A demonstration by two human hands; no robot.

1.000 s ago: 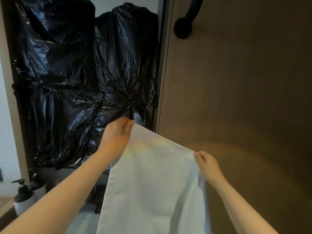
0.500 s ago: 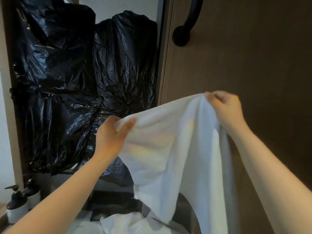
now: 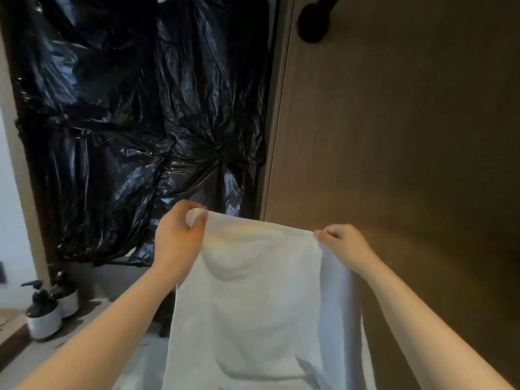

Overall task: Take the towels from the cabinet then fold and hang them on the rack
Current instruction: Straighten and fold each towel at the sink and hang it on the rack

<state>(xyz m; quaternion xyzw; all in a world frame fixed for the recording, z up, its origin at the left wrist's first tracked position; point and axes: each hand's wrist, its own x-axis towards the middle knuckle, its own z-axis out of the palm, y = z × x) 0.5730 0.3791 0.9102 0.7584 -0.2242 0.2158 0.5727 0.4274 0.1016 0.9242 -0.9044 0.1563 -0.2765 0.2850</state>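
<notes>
My left hand (image 3: 180, 237) pinched the white towel (image 3: 253, 299) at its far left corner, my right hand (image 3: 344, 243) pinched its far right corner, towel hanging spread between them, black plastic sheeting (image 3: 135, 122) beyond, wooden door (image 3: 408, 150) at right.

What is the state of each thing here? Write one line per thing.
towel, held up, hanging straight down
left hand, pinches towel's top left corner
right hand, pinches towel's top right corner
black plastic sheeting, crumpled, hung behind
pump bottles, upright on the counter
</notes>
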